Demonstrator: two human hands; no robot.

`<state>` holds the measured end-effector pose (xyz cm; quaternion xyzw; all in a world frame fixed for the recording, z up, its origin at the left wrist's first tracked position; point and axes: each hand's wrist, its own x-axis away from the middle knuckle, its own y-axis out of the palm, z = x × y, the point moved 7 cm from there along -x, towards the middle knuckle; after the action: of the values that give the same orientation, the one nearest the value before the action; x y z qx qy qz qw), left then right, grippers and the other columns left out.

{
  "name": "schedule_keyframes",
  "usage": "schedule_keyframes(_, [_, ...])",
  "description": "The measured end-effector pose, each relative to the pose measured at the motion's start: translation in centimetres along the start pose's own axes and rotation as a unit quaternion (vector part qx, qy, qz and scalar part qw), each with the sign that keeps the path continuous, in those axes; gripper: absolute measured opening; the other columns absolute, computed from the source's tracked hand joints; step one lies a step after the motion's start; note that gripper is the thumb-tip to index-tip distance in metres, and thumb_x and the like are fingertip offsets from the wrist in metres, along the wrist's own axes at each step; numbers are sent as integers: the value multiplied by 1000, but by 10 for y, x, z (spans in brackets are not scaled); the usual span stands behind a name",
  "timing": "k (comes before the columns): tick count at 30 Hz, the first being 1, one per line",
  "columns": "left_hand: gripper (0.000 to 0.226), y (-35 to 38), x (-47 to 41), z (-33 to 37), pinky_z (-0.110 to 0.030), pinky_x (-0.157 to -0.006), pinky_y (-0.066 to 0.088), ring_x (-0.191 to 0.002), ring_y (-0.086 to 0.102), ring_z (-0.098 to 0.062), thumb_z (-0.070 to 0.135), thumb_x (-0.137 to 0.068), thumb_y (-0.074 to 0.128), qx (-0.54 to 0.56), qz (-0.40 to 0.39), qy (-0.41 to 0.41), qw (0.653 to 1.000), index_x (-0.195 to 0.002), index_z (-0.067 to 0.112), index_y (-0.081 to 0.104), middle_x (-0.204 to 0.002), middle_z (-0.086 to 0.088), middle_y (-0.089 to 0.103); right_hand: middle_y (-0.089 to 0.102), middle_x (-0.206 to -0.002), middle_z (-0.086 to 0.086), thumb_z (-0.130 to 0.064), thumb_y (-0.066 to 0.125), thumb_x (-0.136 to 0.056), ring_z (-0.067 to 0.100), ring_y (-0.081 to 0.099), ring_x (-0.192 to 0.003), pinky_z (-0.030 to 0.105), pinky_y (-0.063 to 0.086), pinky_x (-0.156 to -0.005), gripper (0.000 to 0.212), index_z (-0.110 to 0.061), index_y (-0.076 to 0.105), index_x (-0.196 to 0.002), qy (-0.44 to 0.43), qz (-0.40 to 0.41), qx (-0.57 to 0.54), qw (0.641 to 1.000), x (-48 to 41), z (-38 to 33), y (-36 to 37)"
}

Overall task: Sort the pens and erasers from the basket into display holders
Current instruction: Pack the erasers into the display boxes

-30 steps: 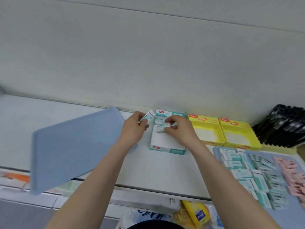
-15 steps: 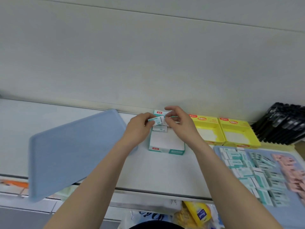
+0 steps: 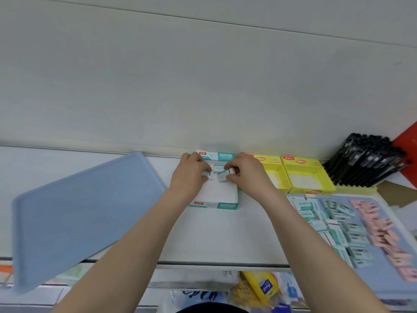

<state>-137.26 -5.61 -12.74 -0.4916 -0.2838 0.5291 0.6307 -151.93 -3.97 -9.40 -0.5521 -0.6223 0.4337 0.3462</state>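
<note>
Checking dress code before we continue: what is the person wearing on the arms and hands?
Nothing visible: left hand and right hand are ungloved, no rings or watch in view, and both forearms are bare down to the frame's edge.

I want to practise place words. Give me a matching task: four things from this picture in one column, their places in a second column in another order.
Things:
1. teal display box
2. yellow display boxes
3. black pens
4. pink erasers

Places:
A. leaning at the far right, by the wall
B. under the left hand and the right hand
C. near right, right of the loose teal erasers
D. between the teal box and the pens

Pairs: 1-B; 2-D; 3-A; 4-C
</note>
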Motion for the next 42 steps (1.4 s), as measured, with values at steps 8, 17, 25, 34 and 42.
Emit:
schedule_keyframes(8, [28, 1, 1, -2, -32, -92, 42, -112, 42, -23, 21, -91, 64, -2, 3, 3, 1000, -118, 24, 69, -119, 0, 57, 68, -113, 7, -14, 61, -91, 26, 59, -107, 31, 41, -81, 22, -15, 74, -109, 4, 23, 36, 999, -2, 0, 3])
schedule_keyframes(17, [29, 2, 1, -2, -35, -93, 44, -111, 44, -25, 19, -89, 65, -11, 12, 14, 1000, -117, 21, 70, -117, -1, 61, 58, -115, 9, -27, 65, -89, 27, 48, -114, 31, 38, -89, 29, -13, 70, -114, -43, -14, 106, 993, -4, -8, 24])
schedule_keyframes(25, [33, 7, 1, -2, -31, -96, 42, -119, 38, -22, 21, -95, 56, -27, -4, 13, 1000, -128, 25, 61, -127, 2, 58, 59, -122, 8, -12, 57, -92, 28, 50, -117, 35, 43, -93, 38, -17, 59, -130, -61, -10, 143, 988, -2, -15, 24])
schedule_keyframes(34, [38, 4, 1, -1, -27, -97, 37, -119, 38, -23, 20, -91, 62, -24, -12, 24, 999, -128, 25, 61, -126, 3, 57, 61, -110, 7, -10, 52, -89, 27, 52, -109, 32, 42, -82, 36, -19, 64, -122, -94, -59, 159, 981, -4, -18, 30])
schedule_keyframes(42, [33, 5, 1, -1, -29, -95, 41, -119, 38, -22, 22, -93, 59, -17, 0, 7, 1000, -127, 25, 62, -123, 3, 58, 61, -107, 10, -6, 55, -91, 31, 55, -104, 36, 47, -83, 26, -11, 71, -111, -61, 4, 129, 990, -4, -9, 34])
